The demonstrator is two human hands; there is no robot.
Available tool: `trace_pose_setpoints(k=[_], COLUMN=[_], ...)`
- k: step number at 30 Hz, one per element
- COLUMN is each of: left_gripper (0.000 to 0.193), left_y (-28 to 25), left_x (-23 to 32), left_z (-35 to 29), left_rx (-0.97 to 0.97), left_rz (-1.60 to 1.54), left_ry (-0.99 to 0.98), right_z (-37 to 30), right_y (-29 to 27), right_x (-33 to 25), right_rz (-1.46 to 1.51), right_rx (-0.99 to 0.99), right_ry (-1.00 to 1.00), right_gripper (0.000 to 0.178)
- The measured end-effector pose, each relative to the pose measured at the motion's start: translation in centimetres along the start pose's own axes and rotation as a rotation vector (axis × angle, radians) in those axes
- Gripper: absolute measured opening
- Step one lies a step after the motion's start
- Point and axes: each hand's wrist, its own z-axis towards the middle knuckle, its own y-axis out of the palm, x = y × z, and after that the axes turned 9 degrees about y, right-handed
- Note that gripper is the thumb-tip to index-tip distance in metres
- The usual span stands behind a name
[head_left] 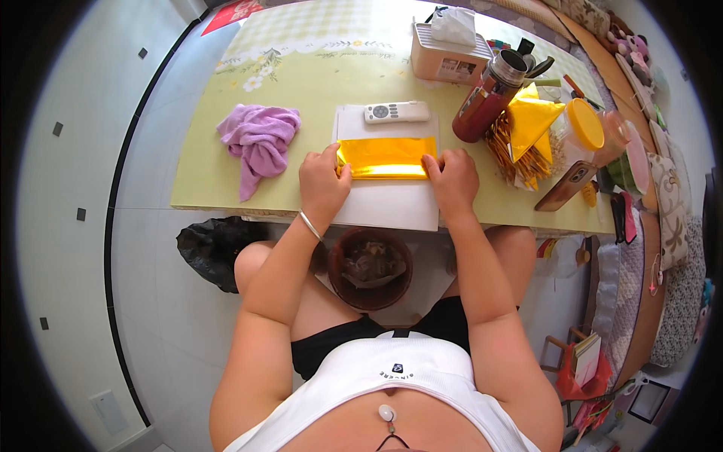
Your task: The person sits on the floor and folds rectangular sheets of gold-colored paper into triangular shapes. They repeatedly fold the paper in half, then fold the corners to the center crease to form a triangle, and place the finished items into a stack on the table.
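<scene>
A strip of shiny gold foil paper [385, 157], folded into a long rectangle, lies across a white sheet [388, 205] near the table's front edge. My left hand [324, 179] grips its left end, thumb and fingers pinched at the edge. At the other end my right hand [453, 178] pinches the right edge with the thumb on top. Just beyond the foil a white remote control [396, 112] rests on the sheet. To the right, several folded gold foil pieces [531, 124] are heaped together.
A purple cloth [260, 139] lies crumpled on the left of the table [203, 169]. Behind on the right stand a tissue box [448, 56], a dark red thermos [482, 102], a yellow-lidded jar [584, 124] and a leaning phone [566, 186]. Below the edge sits a bin [388, 297].
</scene>
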Motion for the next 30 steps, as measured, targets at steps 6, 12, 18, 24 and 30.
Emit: trace_pose_setpoints(k=[6,12,18,24,30], left_gripper=[0.029,0.024,0.038,0.033,0.08], left_y=[0.4,0.6,-0.1,-0.1,-1.5], left_x=[-0.1,0.3,2.7,0.4,3.2], left_z=[-0.4,-0.9,-0.2,0.9,-0.7], left_rx=[0.069,0.072,0.125,-0.437,-0.686], left_rz=[0.012,0.085,0.383,0.117,0.307], left_ry=[0.056,0.081,0.248,0.552,0.535], right_z=[0.0,0.0,0.1,0.4,-1.9], right_y=[-0.3,-0.1,0.1,0.1,0.2], right_x=[0.0,0.1,0.4,-0.2,-2.0], right_rz=[0.033,0.02,0.03,-0.039,-0.152], right_rx=[0.004,0.006,0.047,0.007,-0.083], right_ry=[0.004,0.012,0.0,0.026,-0.538], right_gripper=[0.034,0.032,0.035,0.032,0.062])
